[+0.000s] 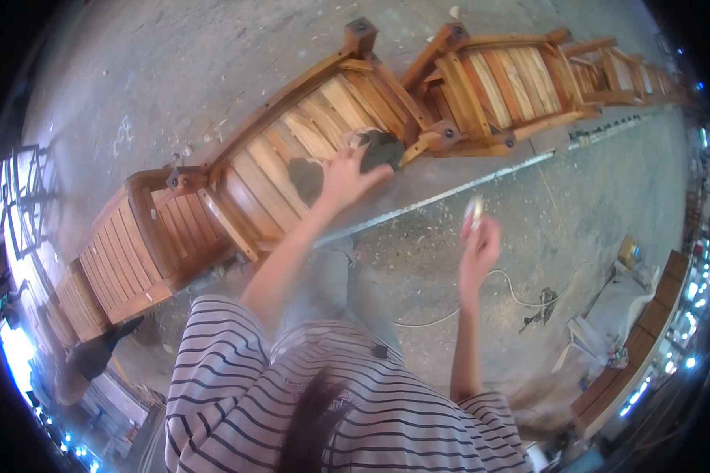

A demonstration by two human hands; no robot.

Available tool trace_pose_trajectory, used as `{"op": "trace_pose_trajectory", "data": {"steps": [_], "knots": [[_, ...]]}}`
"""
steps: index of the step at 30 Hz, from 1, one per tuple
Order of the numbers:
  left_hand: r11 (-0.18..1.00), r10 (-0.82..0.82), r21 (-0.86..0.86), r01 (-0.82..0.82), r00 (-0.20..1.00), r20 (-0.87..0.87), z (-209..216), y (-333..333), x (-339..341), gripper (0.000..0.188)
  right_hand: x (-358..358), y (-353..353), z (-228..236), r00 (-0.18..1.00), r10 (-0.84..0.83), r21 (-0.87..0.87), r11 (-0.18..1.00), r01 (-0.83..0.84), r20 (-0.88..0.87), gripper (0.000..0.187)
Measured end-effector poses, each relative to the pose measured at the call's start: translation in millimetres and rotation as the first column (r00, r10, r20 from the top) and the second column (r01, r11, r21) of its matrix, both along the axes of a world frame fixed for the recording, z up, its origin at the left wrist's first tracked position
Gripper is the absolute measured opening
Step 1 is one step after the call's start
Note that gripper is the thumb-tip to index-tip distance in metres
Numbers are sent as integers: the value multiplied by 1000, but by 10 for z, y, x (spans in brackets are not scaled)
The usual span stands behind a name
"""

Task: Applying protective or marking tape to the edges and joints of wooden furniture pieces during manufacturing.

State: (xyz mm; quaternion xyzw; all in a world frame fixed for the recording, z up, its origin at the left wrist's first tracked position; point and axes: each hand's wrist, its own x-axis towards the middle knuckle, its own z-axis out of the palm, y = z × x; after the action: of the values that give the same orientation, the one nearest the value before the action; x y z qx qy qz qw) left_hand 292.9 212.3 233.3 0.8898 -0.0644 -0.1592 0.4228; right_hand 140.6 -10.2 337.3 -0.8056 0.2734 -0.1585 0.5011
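Note:
My left hand [347,180] reaches over the slatted seat of a wooden chair [248,177], its fingers and thumb spread. Under and beside its fingers is a dark grey, crumpled piece [383,150], perhaps cloth or sanding sheet. A second dark grey piece [304,175] lies on the slats left of the wrist. Whether the fingertips touch the first piece I cannot tell. My right hand [481,243] is raised over the floor, right of the chair, its fingers closed on a small whitish and red object [473,211]. Motion blurs that object, so its kind is unclear.
More wooden chairs [521,79] stand in a row to the far right, and slatted wooden pieces [126,256] continue at left. A pale cable [521,303] snakes over the concrete floor. Long brown wooden parts [627,347] lie at right. Metal frames [28,201] stand far left.

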Motion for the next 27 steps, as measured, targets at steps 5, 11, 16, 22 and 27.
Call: {"op": "trace_pose_trajectory", "data": {"steps": [5,11,16,22,27], "knots": [[984,-41,178,-6,965,259,-58,36,-76,84,2103,-222,-230,936,353,-486,818,-308,1,15],[999,-35,2,35,993,117,-64,164,-30,74,2260,-270,-653,834,520,-233,801,-551,-185,17],[983,-113,-162,89,983,-146,120,211,-281,61,1362,-532,-646,925,318,-160,922,-353,-207,11],[801,348,-440,-406,914,-209,231,-368,63,45,614,-724,-515,995,102,82,991,-102,6,12],[965,-67,-260,36,992,-110,360,-1484,-159,67,448,-886,-342,998,15,168,986,-25,60,12]]}}
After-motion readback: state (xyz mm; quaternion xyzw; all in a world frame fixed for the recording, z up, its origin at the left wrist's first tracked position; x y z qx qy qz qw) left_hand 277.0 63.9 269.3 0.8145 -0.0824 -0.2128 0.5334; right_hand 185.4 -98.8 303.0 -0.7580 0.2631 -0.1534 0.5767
